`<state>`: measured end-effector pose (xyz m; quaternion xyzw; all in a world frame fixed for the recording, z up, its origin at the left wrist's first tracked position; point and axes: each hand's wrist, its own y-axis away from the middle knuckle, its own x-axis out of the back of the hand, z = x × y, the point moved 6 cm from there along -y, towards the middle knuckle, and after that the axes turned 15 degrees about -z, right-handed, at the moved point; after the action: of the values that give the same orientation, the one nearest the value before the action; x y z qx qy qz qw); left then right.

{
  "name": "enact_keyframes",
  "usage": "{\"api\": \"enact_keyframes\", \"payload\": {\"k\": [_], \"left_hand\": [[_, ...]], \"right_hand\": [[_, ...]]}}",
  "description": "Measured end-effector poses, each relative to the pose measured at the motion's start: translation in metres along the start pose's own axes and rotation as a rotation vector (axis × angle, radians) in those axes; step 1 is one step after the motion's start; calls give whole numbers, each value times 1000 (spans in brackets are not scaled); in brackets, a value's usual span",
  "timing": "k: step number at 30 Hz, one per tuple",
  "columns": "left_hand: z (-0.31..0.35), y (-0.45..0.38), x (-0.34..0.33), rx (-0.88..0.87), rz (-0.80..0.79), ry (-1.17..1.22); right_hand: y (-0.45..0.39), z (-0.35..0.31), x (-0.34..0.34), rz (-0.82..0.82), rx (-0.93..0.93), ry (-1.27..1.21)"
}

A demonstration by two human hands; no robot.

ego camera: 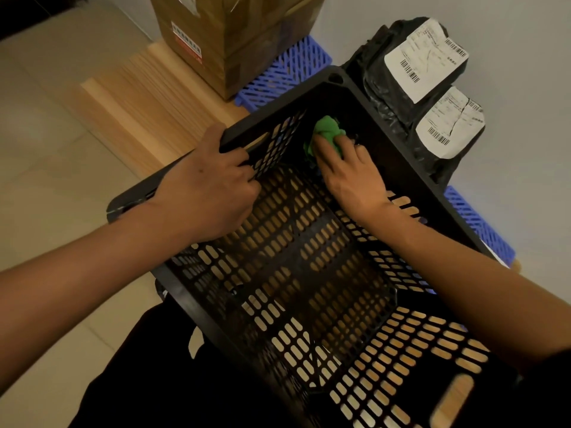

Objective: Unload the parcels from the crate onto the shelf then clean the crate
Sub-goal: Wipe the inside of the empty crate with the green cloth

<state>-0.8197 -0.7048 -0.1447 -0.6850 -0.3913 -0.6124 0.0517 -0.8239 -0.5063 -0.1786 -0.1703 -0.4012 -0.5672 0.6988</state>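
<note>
the cleaning step appears to be in hand: the black crate (309,273) is empty and tilted on the wooden shelf (139,97), and two black parcels (411,97) are stacked just beyond it, by the wall. the crate's far rim is gripped by the left hand (207,193), fingers curled through the lattice. a green cloth (327,131) is pressed into the far inner corner under the right hand (349,171), fingers nearly straight. next, the cloth would likely be drawn along the remaining walls and floor while the crate is held steady.
</note>
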Motion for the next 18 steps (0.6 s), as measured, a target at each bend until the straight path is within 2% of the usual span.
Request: {"api": "enact_keyframes", "payload": {"k": [10,13,18], "left_hand": [[-1,0,-3,-5,-3,25],[-2,-1,-2,-7,-3,26],[-1,0,1,-13,-17,41]], "right_hand": [[-30,-48,-56,-156,156,77],[-34,-66,-78,-277,226,64],[-33,-68,-81,-354,249,34]]}}
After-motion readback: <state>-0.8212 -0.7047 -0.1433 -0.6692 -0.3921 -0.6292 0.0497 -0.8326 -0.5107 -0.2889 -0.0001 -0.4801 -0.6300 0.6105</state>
